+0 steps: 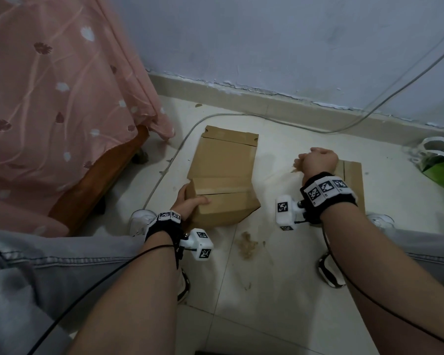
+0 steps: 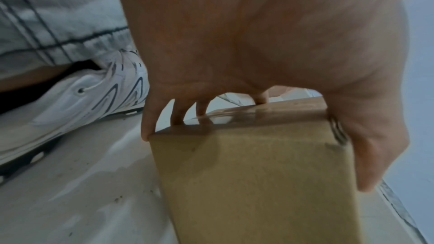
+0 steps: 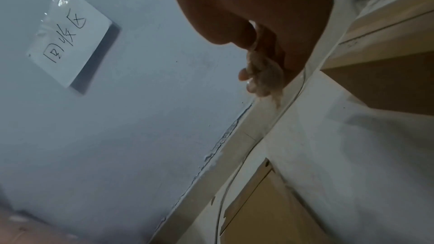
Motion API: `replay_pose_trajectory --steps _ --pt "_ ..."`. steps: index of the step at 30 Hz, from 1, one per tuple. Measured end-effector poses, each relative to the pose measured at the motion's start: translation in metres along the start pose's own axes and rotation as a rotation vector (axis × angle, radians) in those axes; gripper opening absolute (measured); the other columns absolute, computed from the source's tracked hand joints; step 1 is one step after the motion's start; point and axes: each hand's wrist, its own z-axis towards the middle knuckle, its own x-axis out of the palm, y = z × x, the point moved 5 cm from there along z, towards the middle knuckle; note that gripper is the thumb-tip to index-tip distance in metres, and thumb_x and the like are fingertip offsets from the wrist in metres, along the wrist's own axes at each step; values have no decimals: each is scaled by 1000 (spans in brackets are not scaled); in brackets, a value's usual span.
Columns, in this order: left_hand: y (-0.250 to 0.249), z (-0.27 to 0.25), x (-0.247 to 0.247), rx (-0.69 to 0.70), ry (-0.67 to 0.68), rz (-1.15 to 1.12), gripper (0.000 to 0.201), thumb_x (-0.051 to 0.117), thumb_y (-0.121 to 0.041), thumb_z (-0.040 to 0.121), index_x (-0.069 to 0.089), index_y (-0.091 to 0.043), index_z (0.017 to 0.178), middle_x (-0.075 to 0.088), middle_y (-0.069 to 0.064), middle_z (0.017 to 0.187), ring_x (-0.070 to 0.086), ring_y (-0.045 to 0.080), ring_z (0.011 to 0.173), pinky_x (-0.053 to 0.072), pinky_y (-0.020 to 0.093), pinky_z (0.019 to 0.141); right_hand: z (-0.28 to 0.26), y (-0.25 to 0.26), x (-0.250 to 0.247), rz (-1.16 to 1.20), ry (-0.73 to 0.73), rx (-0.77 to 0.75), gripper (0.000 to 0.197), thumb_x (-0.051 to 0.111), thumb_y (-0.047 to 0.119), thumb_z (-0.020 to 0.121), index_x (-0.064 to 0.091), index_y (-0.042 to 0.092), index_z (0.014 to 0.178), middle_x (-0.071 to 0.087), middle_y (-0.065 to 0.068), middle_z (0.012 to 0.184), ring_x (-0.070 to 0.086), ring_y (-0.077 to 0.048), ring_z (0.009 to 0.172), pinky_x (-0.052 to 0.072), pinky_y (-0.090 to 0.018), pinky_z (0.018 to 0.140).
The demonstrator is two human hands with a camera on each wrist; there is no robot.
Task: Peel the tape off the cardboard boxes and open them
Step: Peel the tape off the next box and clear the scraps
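A brown cardboard box [image 1: 223, 201] stands on the floor between my knees, with a strip of tape [image 1: 221, 184] along its top seam. My left hand [image 1: 190, 204] grips its near left corner, thumb on top and fingers down the side; in the left wrist view the box [image 2: 253, 183] fills the lower middle. My right hand [image 1: 315, 158] is raised to the right in a fist and holds a crumpled wad of peeled tape [image 3: 265, 77]. A second cardboard box [image 1: 351, 175] lies under the right wrist.
Flattened cardboard [image 1: 227, 155] lies behind the held box. A tape wad [image 1: 246, 245] sits on the tiles near my feet. A bed with a pink sheet [image 1: 62, 98] is at the left, a green bag [image 1: 441, 165] at the right, a cable [image 1: 280, 121] along the wall.
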Motion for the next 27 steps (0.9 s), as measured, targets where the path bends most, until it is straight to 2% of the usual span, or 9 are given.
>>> replay_pose_trajectory --steps 3,6,11,13,15,18,21,23,27 --pt "3 1 -4 -9 -23 17 104 83 -29 61 25 -28 148 49 4 135 55 23 107 49 36 79 5 4 2 2 52 7 28 30 3 91 56 4 103 60 -16 71 59 -27 56 57 -39 60" --pt "5 3 -13 -10 -137 125 100 81 -22 69 22 -23 149 50 6 134 53 24 108 46 38 92 -11 2 16 -35 233 67 22 36 12 93 57 5 95 62 -15 75 61 -28 59 59 -41 60" --pt "-6 0 -19 -30 -251 383 100 73 -24 80 5 -28 154 44 15 141 49 36 122 42 44 105 -39 -3 38 -86 481 108 38 33 37 99 58 8 94 72 -20 92 70 -39 79 58 -48 80" --pt "-19 -4 -14 -102 -268 613 109 76 -26 77 -1 -38 153 18 20 153 30 43 138 32 53 112 -47 -7 45 -40 549 135 39 31 34 103 55 4 96 69 -26 94 69 -43 83 57 -52 84" --pt "-32 -5 -4 -58 -278 898 116 83 -31 67 4 -42 152 1 16 159 2 40 147 13 62 117 -53 -11 51 67 573 150 36 30 23 107 52 -2 92 62 -31 91 66 -43 80 54 -56 85" --pt "-35 4 23 128 -188 1137 117 85 -32 58 12 -41 149 4 9 160 -3 36 148 3 63 116 -55 -13 53 102 539 127 30 32 15 107 52 -4 95 57 -28 83 61 -36 69 58 -50 72" --pt "-27 11 46 220 -100 1268 118 85 -20 61 8 -38 150 3 8 161 -4 37 149 2 67 114 -53 -16 52 -37 538 67 24 39 13 105 54 -6 104 61 -25 86 60 -33 65 60 -46 63" --pt "-23 15 54 230 -93 1258 118 82 -13 66 5 -36 151 2 6 162 -6 36 150 -1 68 114 -50 -20 53 -175 564 14 28 47 19 102 55 -5 112 66 -22 96 64 -32 73 60 -49 73" --pt "-27 17 56 255 -135 1195 110 83 -14 67 15 -32 151 17 6 155 5 32 148 1 68 114 -50 -32 62 -570 636 -149 45 67 51 84 58 16 111 67 -10 113 67 -22 94 58 -45 85"
